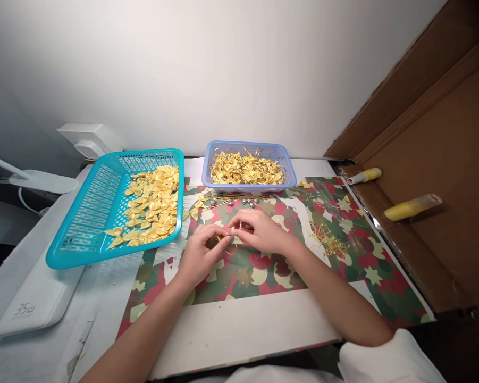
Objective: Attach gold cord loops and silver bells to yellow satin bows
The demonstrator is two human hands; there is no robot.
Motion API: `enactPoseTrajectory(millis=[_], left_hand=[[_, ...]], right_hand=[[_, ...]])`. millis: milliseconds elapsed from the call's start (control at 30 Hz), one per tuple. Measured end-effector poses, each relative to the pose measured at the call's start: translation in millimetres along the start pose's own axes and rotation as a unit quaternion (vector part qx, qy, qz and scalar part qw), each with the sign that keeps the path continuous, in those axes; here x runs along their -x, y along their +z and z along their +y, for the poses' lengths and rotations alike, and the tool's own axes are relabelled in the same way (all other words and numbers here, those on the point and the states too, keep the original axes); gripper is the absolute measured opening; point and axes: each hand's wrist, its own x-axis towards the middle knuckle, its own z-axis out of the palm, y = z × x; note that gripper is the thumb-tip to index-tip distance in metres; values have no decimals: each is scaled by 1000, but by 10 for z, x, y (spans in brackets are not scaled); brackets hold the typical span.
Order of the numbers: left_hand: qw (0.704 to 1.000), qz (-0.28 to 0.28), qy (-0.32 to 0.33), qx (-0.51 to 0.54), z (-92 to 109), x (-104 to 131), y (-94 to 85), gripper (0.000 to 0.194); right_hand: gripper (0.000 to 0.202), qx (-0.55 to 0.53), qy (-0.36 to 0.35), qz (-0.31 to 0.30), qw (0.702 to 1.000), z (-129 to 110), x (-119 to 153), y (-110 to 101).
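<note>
My left hand and my right hand meet at their fingertips over the patterned sheet. Both are closed in a pinch around a thin gold cord, whose small loop hangs below the fingers. A tiny shiny piece shows between the fingertips, too small to name. Just beyond my hands lie several silver bells and a bundle of straight gold cords. A few loose gold ribbon bows rest to the left of the bells.
A teal basket of gold bows stands at left, partly over a white 35W device. Behind my hands is a blue-violet basket with corded bows. Gold cord scraps lie at right, near cardboard holding yellow spools.
</note>
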Motion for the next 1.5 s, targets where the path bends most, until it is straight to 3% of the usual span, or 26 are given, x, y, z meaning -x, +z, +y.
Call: enactPoseTrajectory(millis=[200,600,1033,1500], left_hand=[[997,-36,41,-46,16,-16,5,17],[997,-53,9,-49,-23,-21,0,20],[998,-15,-14,-60,-15,-24,-8,16],[998,-39,-43,-29,-6,-54,-48,28]], right_hand=[[9,-12,5,-20,1000,109,-31,62],[18,30,19,-79,996,109,-24,78],[12,57,35,-45,997,96,-17,108],[15,100,15,-38,994,72,-10,152]])
